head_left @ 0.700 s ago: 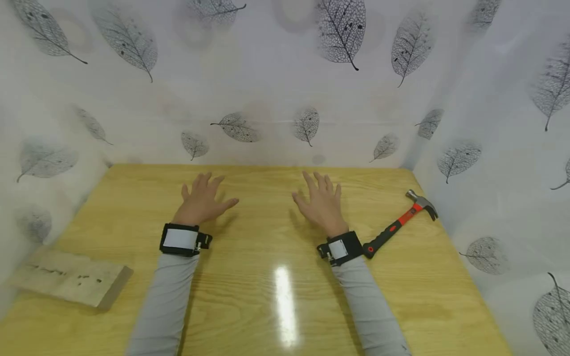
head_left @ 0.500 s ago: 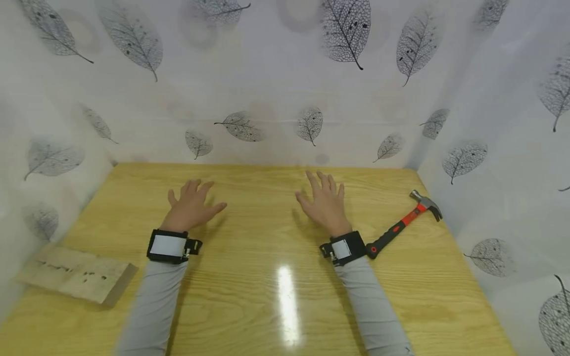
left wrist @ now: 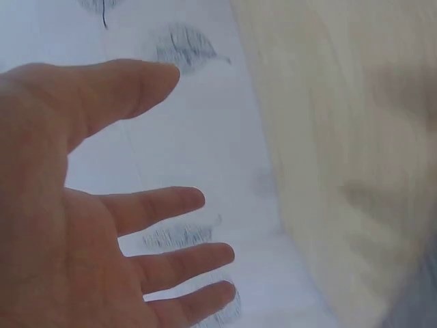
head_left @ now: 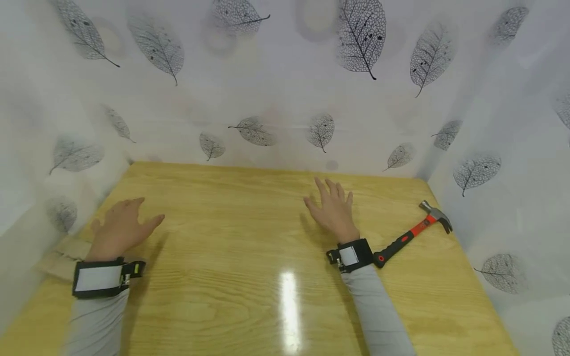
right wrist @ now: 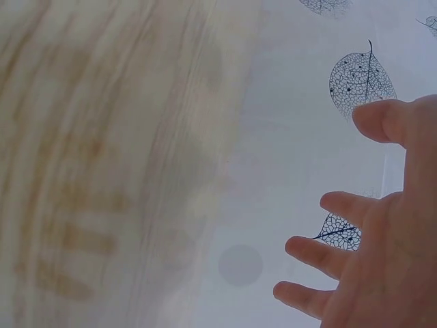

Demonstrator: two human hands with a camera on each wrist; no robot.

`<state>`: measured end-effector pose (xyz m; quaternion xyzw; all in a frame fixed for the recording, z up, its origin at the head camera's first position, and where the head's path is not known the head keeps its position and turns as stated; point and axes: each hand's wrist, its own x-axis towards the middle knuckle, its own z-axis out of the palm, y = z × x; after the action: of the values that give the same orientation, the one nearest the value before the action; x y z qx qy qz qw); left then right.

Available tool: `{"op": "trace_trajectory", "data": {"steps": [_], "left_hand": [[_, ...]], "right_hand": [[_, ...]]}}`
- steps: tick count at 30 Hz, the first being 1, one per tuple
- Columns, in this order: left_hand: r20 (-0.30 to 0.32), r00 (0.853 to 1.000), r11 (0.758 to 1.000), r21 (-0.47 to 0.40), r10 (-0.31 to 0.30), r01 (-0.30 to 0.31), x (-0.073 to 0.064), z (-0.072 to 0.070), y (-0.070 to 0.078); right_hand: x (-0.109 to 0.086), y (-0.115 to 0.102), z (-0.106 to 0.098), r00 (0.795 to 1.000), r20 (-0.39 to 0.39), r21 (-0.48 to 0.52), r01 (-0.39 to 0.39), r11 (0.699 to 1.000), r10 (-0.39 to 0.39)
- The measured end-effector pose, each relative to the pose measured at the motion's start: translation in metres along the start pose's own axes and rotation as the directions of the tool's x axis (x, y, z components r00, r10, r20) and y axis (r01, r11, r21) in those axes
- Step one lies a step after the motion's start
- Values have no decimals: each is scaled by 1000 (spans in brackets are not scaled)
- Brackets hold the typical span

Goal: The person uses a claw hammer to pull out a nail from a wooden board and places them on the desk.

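In the head view my left hand (head_left: 120,230) hovers over the left part of the table with its fingers spread and nothing in them. Behind it and its wrist strap lies a pale wooden block (head_left: 62,259), mostly hidden now. My right hand (head_left: 334,212) is held over the right half of the table, fingers apart and holding nothing. A claw hammer (head_left: 411,235) with a red and black handle lies to its right, the handle's end close by the right wrist strap. Both wrist views show a bare palm and extended fingers, such as the left fingers (left wrist: 177,203).
The light wooden table (head_left: 231,277) spans the view, with a bright reflection near its front middle. A white curtain (head_left: 276,74) printed with grey leaves rises along its back and both sides.
My left hand has swept left and toward me, from the back of the table to over the wooden block, which it now partly covers. My right hand stays nearly in place; the view has shifted slightly.
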<state>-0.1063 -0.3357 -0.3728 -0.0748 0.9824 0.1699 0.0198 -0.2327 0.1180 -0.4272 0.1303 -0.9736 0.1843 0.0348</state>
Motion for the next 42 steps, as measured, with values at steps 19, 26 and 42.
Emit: {"op": "trace_trajectory", "data": {"steps": [19,26,42], "left_hand": [[117,950,956,-15,-288,291,-58,-10,-103],[132,926,932,-27,-354,361,-60,-7,-104],[107,926,931,89,-363,355,-55,-7,-100]], "right_hand": [[-6,1,-8,1000,26,49,8,999,-9],[-6,-2,-10,1000,26,51,12,999,-14],[-7,1,-11,999,41,58,-10,998,8]]}}
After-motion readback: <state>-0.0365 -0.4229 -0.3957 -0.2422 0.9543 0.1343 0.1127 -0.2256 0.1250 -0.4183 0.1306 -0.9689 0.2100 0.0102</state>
